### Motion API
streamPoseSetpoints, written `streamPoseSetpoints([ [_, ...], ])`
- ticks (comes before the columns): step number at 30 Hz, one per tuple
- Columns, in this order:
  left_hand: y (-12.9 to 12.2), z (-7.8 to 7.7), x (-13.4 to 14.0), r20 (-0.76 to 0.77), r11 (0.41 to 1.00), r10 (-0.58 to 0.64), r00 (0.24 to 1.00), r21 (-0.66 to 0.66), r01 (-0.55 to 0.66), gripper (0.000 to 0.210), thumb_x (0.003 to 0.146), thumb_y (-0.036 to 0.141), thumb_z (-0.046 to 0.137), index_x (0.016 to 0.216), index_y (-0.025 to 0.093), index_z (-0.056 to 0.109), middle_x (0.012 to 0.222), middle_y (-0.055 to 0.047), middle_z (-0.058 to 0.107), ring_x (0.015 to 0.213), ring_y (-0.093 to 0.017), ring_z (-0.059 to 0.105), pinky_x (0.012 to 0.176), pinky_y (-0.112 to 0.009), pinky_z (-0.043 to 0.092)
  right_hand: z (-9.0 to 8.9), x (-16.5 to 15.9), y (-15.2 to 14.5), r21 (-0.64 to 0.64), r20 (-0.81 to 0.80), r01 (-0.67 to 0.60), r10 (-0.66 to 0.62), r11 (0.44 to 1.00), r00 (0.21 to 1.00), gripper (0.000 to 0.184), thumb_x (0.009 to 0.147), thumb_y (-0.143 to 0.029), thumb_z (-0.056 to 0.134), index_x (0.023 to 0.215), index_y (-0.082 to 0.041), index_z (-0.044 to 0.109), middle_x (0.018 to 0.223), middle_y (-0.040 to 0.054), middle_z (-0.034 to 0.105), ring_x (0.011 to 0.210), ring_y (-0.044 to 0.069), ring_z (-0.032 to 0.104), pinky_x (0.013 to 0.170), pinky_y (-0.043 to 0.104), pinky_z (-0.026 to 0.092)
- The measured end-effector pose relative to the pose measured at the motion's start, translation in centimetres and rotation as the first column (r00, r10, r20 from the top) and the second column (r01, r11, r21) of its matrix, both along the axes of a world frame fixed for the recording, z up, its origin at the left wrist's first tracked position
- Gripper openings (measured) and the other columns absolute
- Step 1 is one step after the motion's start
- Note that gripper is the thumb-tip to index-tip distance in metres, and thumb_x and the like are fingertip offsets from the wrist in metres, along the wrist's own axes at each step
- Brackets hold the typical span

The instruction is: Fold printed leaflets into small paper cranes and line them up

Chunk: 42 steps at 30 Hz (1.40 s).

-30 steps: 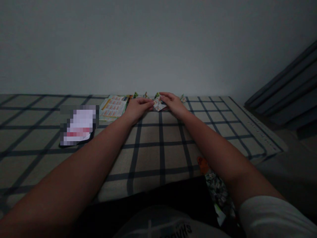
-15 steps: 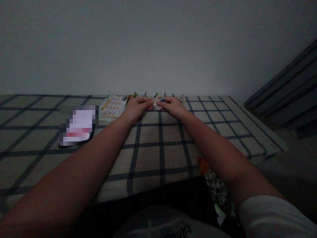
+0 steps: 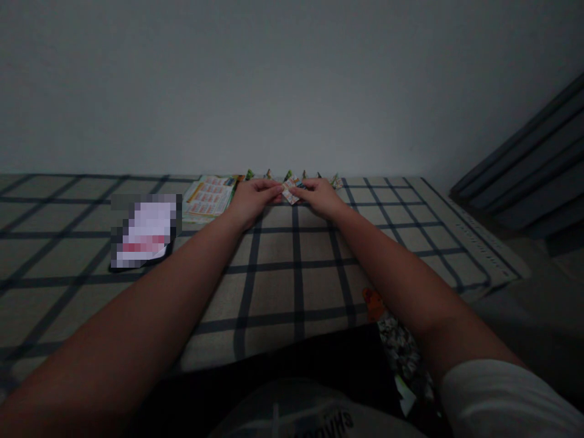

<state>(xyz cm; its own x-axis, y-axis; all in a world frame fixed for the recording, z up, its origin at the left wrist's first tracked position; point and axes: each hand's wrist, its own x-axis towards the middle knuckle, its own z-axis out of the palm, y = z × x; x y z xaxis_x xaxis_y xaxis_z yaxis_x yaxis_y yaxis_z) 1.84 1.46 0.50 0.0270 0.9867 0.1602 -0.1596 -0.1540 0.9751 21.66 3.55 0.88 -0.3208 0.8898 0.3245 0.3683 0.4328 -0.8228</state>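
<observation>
Between my two hands is a small folded piece of printed paper [image 3: 291,191], pale with coloured patches, held above the far part of the table. My left hand [image 3: 256,196] pinches its left side with thumb and fingers. At the right side, my right hand [image 3: 322,193] has its thumb and fingertips closed on the same paper. Just behind my hands, several small folded paper pieces [image 3: 336,181] stand in a row near the wall. Left of my left hand lies a stack of printed sheets [image 3: 210,196].
A checked cloth [image 3: 274,286] covers the table, which meets a plain wall [image 3: 292,85]. A phone with a blurred bright screen [image 3: 148,228] lies at left. An orange item [image 3: 375,304] shows by the front edge; a dark curtain [image 3: 538,158] hangs at right.
The folded paper has shifted very slightly between my fingers. Both hands stay in nearly the same place, and everything else looks unmoved.
</observation>
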Motion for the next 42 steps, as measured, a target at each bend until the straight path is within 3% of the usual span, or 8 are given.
streamPoseSetpoints([
  [11,0.3,-0.5,-0.2,-0.014,1.0,-0.031,0.999,-0.004,0.031,0.032,0.063,0.035,0.093,0.08,0.014,0.076,0.078,-0.006,0.075,0.069,-0.015,0.067,0.077,-0.031,0.06,0.1,0.1,0.0,-0.045,-0.037,-0.027,0.025,0.999,0.999,0.029,0.085,-0.042,0.073,0.075,-0.015,0.072,0.072,0.0026,0.067,0.072,0.016,0.058,0.067,0.027,0.044],
  [20,0.3,-0.7,-0.5,-0.11,0.995,-0.056,0.992,0.072,0.064,0.036,0.067,0.048,0.09,0.076,0.017,0.076,0.071,-0.004,0.071,0.062,-0.012,0.06,0.065,-0.026,0.05,0.0,-0.7,-0.3,-0.201,-0.272,-0.136,0.078,0.97,0.959,0.03,0.082,-0.046,0.077,0.084,-0.017,0.07,0.084,0.0035,0.071,0.076,0.014,0.064,0.07,0.026,0.054],
  [29,0.3,-0.8,-0.5,-0.182,0.985,-0.136,0.974,0.082,0.153,0.039,0.068,0.055,0.087,0.075,0.019,0.074,0.069,-0.004,0.068,0.061,-0.014,0.056,0.061,-0.027,0.043,-0.3,0.0,0.6,-0.147,-0.254,-0.145,0.104,0.978,0.962,0.04,0.079,-0.055,0.076,0.077,-0.017,0.065,0.074,0.0006,0.064,0.069,0.013,0.056,0.065,0.025,0.045],
  [33,-0.1,-0.6,-0.5,-0.221,0.974,-0.176,0.959,0.098,0.202,0.042,0.069,0.058,0.086,0.074,0.019,0.073,0.067,-0.003,0.066,0.061,-0.015,0.056,0.061,-0.027,0.044,-0.5,-0.1,0.7,-0.187,-0.329,-0.167,0.098,0.968,0.939,0.036,0.077,-0.049,0.077,0.073,-0.019,0.057,0.07,-0.0022,0.058,0.066,0.012,0.053,0.063,0.024,0.042],
  [37,-0.2,-0.6,-0.4,-0.235,0.968,-0.204,0.95,0.095,0.231,0.04,0.07,0.056,0.086,0.076,0.019,0.074,0.068,-0.004,0.067,0.061,-0.015,0.057,0.062,-0.028,0.044,-0.4,-0.4,0.3,-0.209,-0.316,-0.1,0.03,0.973,0.948,0.033,0.078,-0.041,0.074,0.067,-0.021,0.05,0.065,-0.0041,0.05,0.061,0.011,0.047,0.057,0.023,0.037],
  [42,0.0,-0.7,-0.4,-0.197,0.982,-0.141,0.97,0.097,0.162,0.038,0.068,0.052,0.088,0.075,0.018,0.072,0.071,-0.003,0.069,0.062,-0.014,0.059,0.064,-0.027,0.046,-0.3,-0.9,0.1,-0.274,-0.385,-0.146,0.03,0.951,0.923,0.03,0.086,-0.047,0.069,0.078,-0.019,0.059,0.074,-0.0006,0.061,0.068,0.012,0.057,0.062,0.023,0.047],
])
